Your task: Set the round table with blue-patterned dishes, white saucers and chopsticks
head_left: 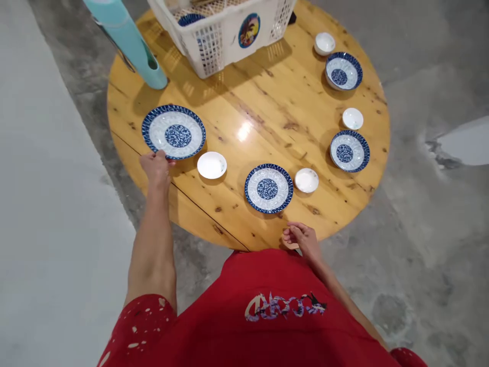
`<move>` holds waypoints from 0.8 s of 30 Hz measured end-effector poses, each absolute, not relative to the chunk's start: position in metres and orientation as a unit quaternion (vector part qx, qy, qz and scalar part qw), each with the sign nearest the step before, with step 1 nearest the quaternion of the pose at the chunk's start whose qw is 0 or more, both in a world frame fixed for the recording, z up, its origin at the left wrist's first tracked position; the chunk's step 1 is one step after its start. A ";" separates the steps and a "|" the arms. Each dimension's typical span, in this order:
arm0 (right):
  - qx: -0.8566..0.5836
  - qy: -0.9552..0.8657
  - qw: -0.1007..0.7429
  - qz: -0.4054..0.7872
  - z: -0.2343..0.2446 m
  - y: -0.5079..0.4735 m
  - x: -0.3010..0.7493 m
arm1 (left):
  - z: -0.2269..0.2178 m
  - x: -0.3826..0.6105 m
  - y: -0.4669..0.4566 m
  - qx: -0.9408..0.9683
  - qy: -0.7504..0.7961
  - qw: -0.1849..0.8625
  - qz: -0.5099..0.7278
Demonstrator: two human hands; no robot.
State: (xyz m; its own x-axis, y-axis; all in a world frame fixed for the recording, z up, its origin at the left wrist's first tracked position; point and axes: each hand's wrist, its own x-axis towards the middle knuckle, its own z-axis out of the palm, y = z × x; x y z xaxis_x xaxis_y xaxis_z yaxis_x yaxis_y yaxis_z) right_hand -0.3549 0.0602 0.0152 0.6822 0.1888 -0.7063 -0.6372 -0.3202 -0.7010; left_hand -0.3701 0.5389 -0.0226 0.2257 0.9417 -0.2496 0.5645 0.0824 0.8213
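My left hand (156,167) pinches the near rim of a blue-and-white patterned bowl (178,135) at the table's left side. Close to its right stands a small white bowl (212,165). My right hand (302,238) is at the near table edge, its fingers curled together; whatever they may hold is hidden. Nearest to it are another blue-and-white bowl (268,188) and a small white dish (306,180), set side by side.
On the round wooden table (237,112), two more patterned bowls (344,71) (349,151) and small white bowls (324,44) (352,119) stand at right. A white plastic basket (233,38) holding dishes is at the back. A light-blue holder (132,41) stands back left.
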 end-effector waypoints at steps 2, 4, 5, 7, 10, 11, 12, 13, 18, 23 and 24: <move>-0.730 0.143 0.568 0.351 0.018 0.064 -0.348 | -0.010 -0.380 0.532 0.669 0.567 0.426 0.224; -0.736 0.115 0.577 0.334 0.023 0.072 -0.337 | 0.006 -0.392 0.517 0.694 0.535 0.421 0.235; -0.737 0.096 0.583 0.327 0.026 0.078 -0.331 | 0.015 -0.397 0.506 0.704 0.516 0.427 0.236; -0.738 0.054 0.596 0.312 0.033 0.090 -0.318 | 0.031 -0.405 0.478 0.719 0.480 0.444 0.235; -0.738 0.003 0.608 0.291 0.042 0.110 -0.301 | 0.046 -0.408 0.427 0.730 0.430 0.494 0.196; -0.739 -0.010 0.610 0.287 0.044 0.115 -0.297 | 0.047 -0.408 0.410 0.731 0.409 0.519 0.172; -0.739 -0.021 0.609 0.286 0.045 0.119 -0.294 | 0.047 -0.406 0.395 0.733 0.390 0.539 0.143; -0.743 -0.032 0.604 0.287 0.045 0.121 -0.291 | 0.045 -0.404 0.380 0.734 0.374 0.555 0.113; -0.854 -0.106 0.457 0.224 0.029 0.113 -0.282 | 0.024 -0.389 0.337 0.754 0.316 0.576 -0.002; -0.904 -0.112 0.342 0.232 0.009 0.102 -0.272 | 0.007 -0.377 0.331 0.815 0.297 0.494 -0.054; -0.905 -0.111 0.330 0.244 0.006 0.102 -0.271 | 0.005 -0.375 0.332 0.830 0.292 0.472 -0.064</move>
State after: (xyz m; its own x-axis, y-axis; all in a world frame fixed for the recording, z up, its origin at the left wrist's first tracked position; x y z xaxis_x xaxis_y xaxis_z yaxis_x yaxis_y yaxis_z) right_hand -0.2711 0.1016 0.0065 0.8569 0.3609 -0.3681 0.0399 -0.7584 -0.6506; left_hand -0.3749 0.3317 0.0054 0.8215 0.4231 -0.3823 0.5448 -0.3845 0.7452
